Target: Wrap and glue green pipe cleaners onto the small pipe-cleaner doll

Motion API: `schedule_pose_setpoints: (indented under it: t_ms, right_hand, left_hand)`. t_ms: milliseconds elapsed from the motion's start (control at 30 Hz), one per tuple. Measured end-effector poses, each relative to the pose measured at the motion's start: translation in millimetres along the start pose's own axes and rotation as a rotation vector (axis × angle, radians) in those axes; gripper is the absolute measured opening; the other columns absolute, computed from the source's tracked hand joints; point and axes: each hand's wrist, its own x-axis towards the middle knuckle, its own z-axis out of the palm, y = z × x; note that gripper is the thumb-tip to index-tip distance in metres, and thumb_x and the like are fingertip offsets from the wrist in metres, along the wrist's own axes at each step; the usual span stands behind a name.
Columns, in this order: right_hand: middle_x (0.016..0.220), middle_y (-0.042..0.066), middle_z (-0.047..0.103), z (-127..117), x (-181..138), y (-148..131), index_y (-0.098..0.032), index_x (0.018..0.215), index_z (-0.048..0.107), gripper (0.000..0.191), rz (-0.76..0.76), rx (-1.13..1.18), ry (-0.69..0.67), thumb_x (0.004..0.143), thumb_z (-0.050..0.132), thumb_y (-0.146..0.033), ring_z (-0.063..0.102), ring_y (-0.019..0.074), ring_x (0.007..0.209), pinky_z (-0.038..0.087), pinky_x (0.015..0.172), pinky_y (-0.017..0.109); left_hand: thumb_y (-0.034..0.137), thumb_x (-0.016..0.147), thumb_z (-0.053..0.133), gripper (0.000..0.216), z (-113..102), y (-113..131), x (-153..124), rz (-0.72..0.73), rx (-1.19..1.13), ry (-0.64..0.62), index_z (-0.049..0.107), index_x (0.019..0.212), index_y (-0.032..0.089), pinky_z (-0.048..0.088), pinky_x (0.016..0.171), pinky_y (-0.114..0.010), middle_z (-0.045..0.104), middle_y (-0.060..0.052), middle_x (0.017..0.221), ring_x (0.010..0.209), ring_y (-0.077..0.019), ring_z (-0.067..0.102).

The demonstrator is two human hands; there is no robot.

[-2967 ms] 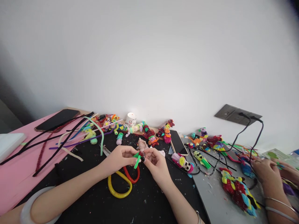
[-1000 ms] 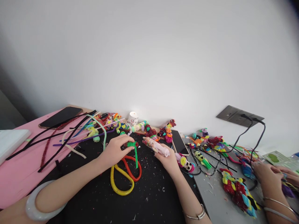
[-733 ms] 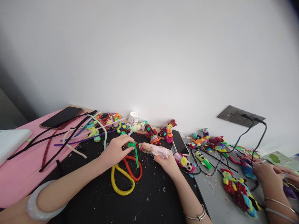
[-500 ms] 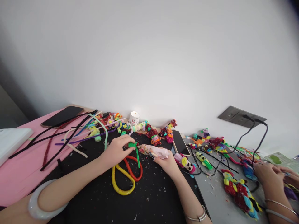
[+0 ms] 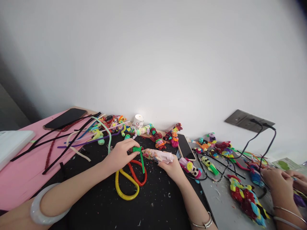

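Between the thumb and fingers of my left hand [image 5: 122,154] is a small coiled piece of green pipe cleaner [image 5: 137,149], with a straight tail [image 5: 143,163] hanging down. My right hand [image 5: 172,170] is wrapped round a pale pink glue gun [image 5: 165,157] smeared with dried glue. Its nozzle points left at the green coil, and I cannot tell whether they touch. Beneath, on the black mat [image 5: 153,210], lie the yellow loop [image 5: 127,197] and red loop [image 5: 144,181] of what look like scissor handles; their other end is hidden by my left hand.
Loose pipe cleaners [image 5: 69,145] and a phone [image 5: 65,118] lie at left. Finished fuzzy figures [image 5: 157,140], a paper cup [image 5: 138,120] and another phone [image 5: 185,147] line the wall. At right are plugged cables [image 5: 271,137], more figures [image 5: 249,204] and a co-worker's hands [image 5: 278,182].
My two hands keep nearly the same pose on the green pipe cleaner and the glue gun. The whole view shifts very slightly; the co-worker's hands move a little.
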Motion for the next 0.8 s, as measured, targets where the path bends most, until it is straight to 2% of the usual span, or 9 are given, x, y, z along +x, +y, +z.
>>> schedule_pose_setpoints:
  t_ms: [567,733,800]
  right_hand:
    - [0.102,0.003,0.072,-0.4,1.0,2.1,-0.022,0.098,0.070,0.029,-0.004,0.055,0.005,0.071,0.064,-0.013,0.067,0.0246,0.093,0.053,0.085,0.038]
    - [0.105,0.003,0.072,-0.6,0.5,-0.3,-0.022,0.104,0.069,0.035,-0.031,0.017,-0.015,0.072,0.061,-0.010,0.067,0.0244,0.094,0.053,0.086,0.038]
    - [0.103,0.002,0.073,-0.1,0.2,-2.2,-0.022,0.104,0.070,0.035,-0.059,-0.045,0.016,0.072,0.061,-0.010,0.068,0.0238,0.092,0.054,0.083,0.037]
  left_hand:
    - [0.019,0.081,0.057,0.006,-0.2,1.0,-0.7,0.028,0.008,-0.013,0.061,0.085,0.020,0.049,0.071,-0.028,0.064,-0.003,0.085,0.075,-0.0161,0.060]
    - [0.020,0.081,0.056,0.006,0.0,0.5,-0.9,0.047,0.001,-0.014,0.061,0.085,0.020,0.049,0.070,-0.028,0.064,-0.003,0.086,0.076,-0.0164,0.060]
    - [0.020,0.082,0.056,0.006,-0.3,1.3,-1.0,0.050,-0.002,-0.016,0.061,0.086,0.020,0.049,0.072,-0.028,0.064,-0.003,0.087,0.078,-0.0168,0.061]
